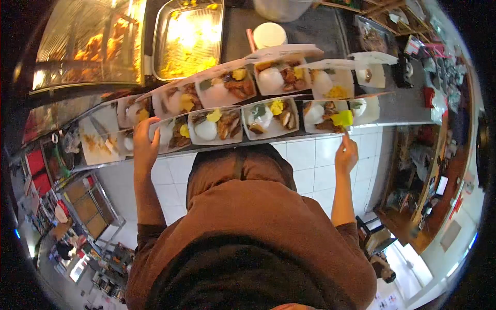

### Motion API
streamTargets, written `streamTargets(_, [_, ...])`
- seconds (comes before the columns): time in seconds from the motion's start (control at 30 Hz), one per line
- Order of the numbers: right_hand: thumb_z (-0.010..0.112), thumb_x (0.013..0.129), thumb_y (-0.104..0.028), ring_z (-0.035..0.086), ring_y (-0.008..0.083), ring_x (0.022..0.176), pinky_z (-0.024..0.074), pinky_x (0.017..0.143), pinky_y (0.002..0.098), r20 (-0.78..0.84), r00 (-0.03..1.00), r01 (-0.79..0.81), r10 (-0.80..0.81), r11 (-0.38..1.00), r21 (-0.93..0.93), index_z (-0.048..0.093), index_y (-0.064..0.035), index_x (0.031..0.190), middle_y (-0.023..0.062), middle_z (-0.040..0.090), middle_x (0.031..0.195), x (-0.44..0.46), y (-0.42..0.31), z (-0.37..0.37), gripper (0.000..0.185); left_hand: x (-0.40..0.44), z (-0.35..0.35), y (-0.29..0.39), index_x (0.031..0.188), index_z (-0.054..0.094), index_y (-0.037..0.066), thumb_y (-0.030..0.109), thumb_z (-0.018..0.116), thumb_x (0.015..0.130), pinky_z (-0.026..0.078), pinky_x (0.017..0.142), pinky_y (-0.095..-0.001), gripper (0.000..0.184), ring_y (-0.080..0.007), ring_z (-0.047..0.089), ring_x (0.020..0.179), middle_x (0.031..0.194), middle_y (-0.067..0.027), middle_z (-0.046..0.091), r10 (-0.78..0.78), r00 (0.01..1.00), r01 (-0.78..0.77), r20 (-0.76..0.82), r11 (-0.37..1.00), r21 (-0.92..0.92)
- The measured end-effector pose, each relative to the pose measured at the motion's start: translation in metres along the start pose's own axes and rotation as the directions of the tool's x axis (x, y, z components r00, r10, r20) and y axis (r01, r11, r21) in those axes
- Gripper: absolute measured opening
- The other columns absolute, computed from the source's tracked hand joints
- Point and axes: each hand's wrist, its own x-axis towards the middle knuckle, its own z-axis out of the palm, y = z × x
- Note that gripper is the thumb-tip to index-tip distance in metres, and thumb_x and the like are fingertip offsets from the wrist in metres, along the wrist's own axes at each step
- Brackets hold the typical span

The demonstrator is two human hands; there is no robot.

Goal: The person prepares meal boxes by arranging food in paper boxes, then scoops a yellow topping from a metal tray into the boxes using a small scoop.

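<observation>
Head view: right hand (347, 153), closed on spatula (345, 118) over box (313, 127); tilting could spill egg (336, 120); left hand (146, 146) well apart, grip unclear.

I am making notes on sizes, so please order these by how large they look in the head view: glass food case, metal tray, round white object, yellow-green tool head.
1. Glass food case, partly cut off by the view's edge
2. Metal tray
3. Round white object
4. Yellow-green tool head

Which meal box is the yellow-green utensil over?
Front row, second box from the right; only that one lies under the utensil in the right hand.
</observation>
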Motion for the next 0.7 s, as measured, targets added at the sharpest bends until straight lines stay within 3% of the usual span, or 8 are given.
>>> streamTargets(0.13, [0.062,0.087,0.0,0.062,0.026,0.07,0.0521,0.065,0.0359,-0.094,0.995,-0.032,0.032,0.999,0.002,0.067,-0.0015,0.111,0.0107,0.067,0.082,-0.004,0.002,-0.004,0.025,-0.015,-0.004,-0.04,0.116,0.059,0.006,0.002,0.061,0.082,0.035,0.106,-0.0415,0.034,-0.0328,0.049,0.12,0.119,-0.0136,0.059,-0.012,0.99,0.019,-0.141,0.999,0.049])
streamTargets(0.2, [0.06,0.091,-0.005,0.057,0.0179,0.06,0.0477,0.057,0.03,-0.234,0.928,-0.201,0.289,0.919,0.339,0.067,0.0008,0.105,0.0067,0.063,0.074,0.003,-0.011,-0.01,0.017,-0.025,-0.008,-0.078,0.118,0.058,0.006,0.001,0.06,0.081,0.033,0.108,-0.0427,0.037,-0.0344,0.045,0.124,0.127,-0.0142,0.054,-0.005,0.98,0.043,-0.199,0.981,0.187])
streamTargets(0.27, [0.058,0.094,-0.012,0.045,0.0084,0.054,0.0367,0.049,0.0234,-0.007,0.712,-0.481,0.702,0.495,0.724,0.064,-0.0018,0.094,0.0002,0.052,0.067,0.034,-0.078,-0.058,0.012,-0.033,-0.024,-0.076,0.121,0.055,0.005,-0.001,0.059,0.081,0.032,0.109,-0.0441,0.04,-0.0346,0.045,0.124,0.132,-0.0144,0.051,-0.111,0.963,0.152,-0.245,0.976,0.156])
streamTargets(0.3, [0.058,0.094,-0.012,0.045,0.0084,0.054,0.0367,0.049,0.0234,0.002,0.725,-0.474,0.689,0.497,0.727,0.064,-0.0018,0.094,0.0002,0.052,0.067,0.045,-0.093,-0.065,0.012,-0.036,-0.031,-0.081,0.122,0.054,0.004,-0.002,0.058,0.08,0.032,0.109,-0.0445,0.042,-0.0347,0.044,0.125,0.134,-0.0145,0.05,-0.067,0.95,0.112,-0.305,0.985,0.132])
streamTargets(0.37, [0.056,0.097,-0.021,0.029,0.0058,0.05,0.0242,0.046,0.0226,0.295,0.752,-0.35,0.59,-0.023,0.937,0.059,-0.0081,0.092,-0.0037,0.037,0.062,0.064,-0.117,-0.074,0.015,-0.041,-0.039,-0.098,0.127,0.05,0.003,-0.002,0.055,0.081,0.032,0.11,-0.0456,0.047,-0.0345,0.044,0.127,0.139,-0.0143,0.047,0.021,0.917,0.0,-0.398,0.999,0.053])
streamTargets(0.47, [0.055,0.096,-0.017,0.03,0.0046,0.051,0.0254,0.046,0.0212,0.506,0.78,-0.469,0.369,-0.192,0.862,0.053,-0.0102,0.082,-0.0049,0.037,0.064,0.089,-0.202,-0.082,0.015,-0.049,-0.046,-0.133,0.128,0.048,0.004,0.0,0.054,0.081,0.031,0.111,-0.0454,0.048,-0.034,0.044,0.128,0.14,-0.0146,0.046,0.014,0.905,0.029,-0.425,0.995,0.095])
streamTargets(0.57, [0.055,0.097,-0.019,0.035,0.0032,0.054,0.029,0.048,0.0196,0.598,0.797,-0.599,0.082,-0.012,0.8,0.063,-0.0033,0.102,-0.0069,0.04,0.066,0.097,-0.309,-0.082,0.018,-0.052,-0.055,-0.149,0.129,0.049,0.01,0.002,0.055,0.081,0.028,0.112,-0.0467,0.049,-0.0344,0.036,0.135,0.143,-0.0079,0.045,-0.031,0.913,0.075,-0.406,0.993,0.093])
streamTargets(0.7, [0.059,0.096,-0.018,0.046,0.0034,0.064,0.0368,0.055,0.0194,0.564,0.733,-0.375,-0.381,0.466,0.802,0.068,-0.0001,0.108,-0.0037,0.056,0.075,0.095,-0.433,-0.059,0.024,-0.057,-0.056,-0.184,0.126,0.054,0.016,0.002,0.058,0.08,0.027,0.113,-0.0486,0.048,-0.0342,0.029,0.138,0.138,-0.003,0.048,-0.024,0.944,0.062,-0.33,0.993,0.104])
